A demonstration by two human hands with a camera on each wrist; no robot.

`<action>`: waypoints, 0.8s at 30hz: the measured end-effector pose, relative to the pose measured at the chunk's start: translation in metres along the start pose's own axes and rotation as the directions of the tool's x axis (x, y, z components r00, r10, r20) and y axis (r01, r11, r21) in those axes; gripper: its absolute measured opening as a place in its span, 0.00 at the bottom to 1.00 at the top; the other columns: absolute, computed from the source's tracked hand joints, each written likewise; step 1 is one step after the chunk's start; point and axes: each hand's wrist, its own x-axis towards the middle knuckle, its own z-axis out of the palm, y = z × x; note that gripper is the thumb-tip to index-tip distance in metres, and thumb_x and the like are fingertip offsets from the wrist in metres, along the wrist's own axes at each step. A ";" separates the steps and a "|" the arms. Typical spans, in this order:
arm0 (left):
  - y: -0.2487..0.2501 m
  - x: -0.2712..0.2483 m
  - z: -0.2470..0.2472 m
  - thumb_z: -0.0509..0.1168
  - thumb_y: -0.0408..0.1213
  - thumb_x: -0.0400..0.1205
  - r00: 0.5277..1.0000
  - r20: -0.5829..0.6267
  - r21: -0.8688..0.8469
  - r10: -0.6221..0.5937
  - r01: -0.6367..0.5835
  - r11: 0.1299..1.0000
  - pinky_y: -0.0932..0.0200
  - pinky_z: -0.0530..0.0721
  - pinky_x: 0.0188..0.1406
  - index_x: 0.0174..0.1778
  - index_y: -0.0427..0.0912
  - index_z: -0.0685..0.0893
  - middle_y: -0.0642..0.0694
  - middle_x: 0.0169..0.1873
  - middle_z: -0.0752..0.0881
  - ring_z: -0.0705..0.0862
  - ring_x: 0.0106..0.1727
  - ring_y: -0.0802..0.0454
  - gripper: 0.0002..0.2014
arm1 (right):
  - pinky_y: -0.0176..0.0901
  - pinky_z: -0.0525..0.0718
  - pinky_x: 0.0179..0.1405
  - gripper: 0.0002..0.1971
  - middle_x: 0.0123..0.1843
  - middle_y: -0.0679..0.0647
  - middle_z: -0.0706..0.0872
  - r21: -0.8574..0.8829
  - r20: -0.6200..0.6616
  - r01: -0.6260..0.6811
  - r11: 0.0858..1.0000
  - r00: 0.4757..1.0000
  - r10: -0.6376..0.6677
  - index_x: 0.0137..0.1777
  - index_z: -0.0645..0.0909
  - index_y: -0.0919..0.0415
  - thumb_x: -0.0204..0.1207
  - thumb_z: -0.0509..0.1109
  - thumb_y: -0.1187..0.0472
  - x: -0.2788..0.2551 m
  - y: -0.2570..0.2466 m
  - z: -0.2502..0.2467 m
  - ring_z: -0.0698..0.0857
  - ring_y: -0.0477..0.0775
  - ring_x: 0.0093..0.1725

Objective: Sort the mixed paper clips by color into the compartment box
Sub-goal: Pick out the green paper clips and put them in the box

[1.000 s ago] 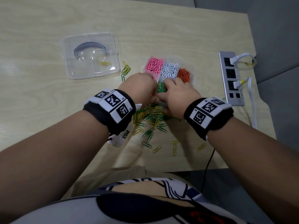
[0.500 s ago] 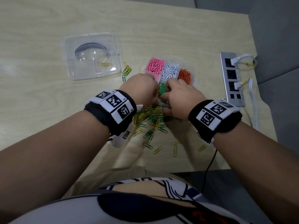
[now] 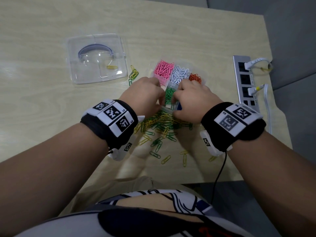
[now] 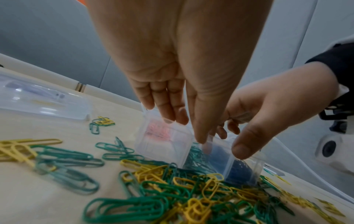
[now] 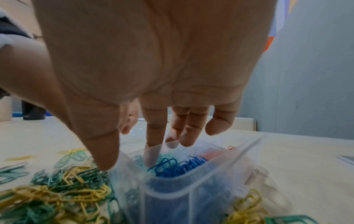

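- an office-like room: pale wood-grain desk [image 3: 171, 28] with a built-in metal socket strip [image 3: 246, 82]
- grey partition panels [image 3: 290, 40] behind the desk

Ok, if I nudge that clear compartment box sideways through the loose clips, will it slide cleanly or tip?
Probably slides rather than tips: the compartment box looks low and wide, weighted by full pink, white and orange sections. It seems thin clear plastic, so likely light and a bit flexible at the walls. The green and yellow clips heaped against its near side may bunch up or snag.
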 end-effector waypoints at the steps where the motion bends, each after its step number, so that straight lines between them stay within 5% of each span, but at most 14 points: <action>1: 0.000 0.000 0.000 0.70 0.40 0.78 1.000 0.002 0.003 -0.006 0.006 1.000 0.53 0.74 0.53 0.49 0.49 0.90 0.46 0.52 0.82 0.78 0.58 0.44 0.07 | 0.57 0.72 0.68 0.18 0.62 0.52 0.71 0.009 0.007 -0.003 1.000 1.000 0.003 0.62 0.82 0.48 0.76 0.67 0.43 0.000 -0.001 0.000 0.71 0.58 0.65; 7: 0.001 0.000 -0.003 0.68 0.40 0.79 0.999 0.053 0.014 -0.007 0.006 1.000 0.53 0.78 0.46 0.52 0.51 0.89 0.47 0.50 0.82 0.82 0.52 0.45 0.08 | 0.57 0.77 0.64 0.11 0.59 0.54 0.73 0.157 -0.081 -0.044 0.987 0.995 0.057 0.56 0.86 0.49 0.81 0.63 0.53 0.009 0.004 -0.008 0.73 0.59 0.64; 15: 0.001 -0.002 -0.004 0.71 0.41 0.77 0.994 0.107 0.031 -0.007 0.004 0.999 0.58 0.75 0.44 0.50 0.52 0.89 0.50 0.47 0.83 0.83 0.50 0.48 0.07 | 0.54 0.72 0.58 0.08 0.56 0.53 0.77 -0.153 -0.047 -0.010 0.988 0.999 0.002 0.53 0.87 0.50 0.78 0.69 0.53 0.016 -0.013 -0.002 0.76 0.59 0.62; 24: 0.002 0.002 -0.003 0.70 0.42 0.78 0.994 0.106 0.086 0.011 -0.020 0.996 0.59 0.73 0.43 0.50 0.52 0.89 0.49 0.49 0.84 0.83 0.51 0.47 0.07 | 0.55 0.67 0.62 0.07 0.49 0.51 0.72 -0.189 -0.077 0.036 0.981 0.996 -0.051 0.53 0.85 0.54 0.78 0.69 0.57 0.022 -0.012 0.001 0.76 0.59 0.62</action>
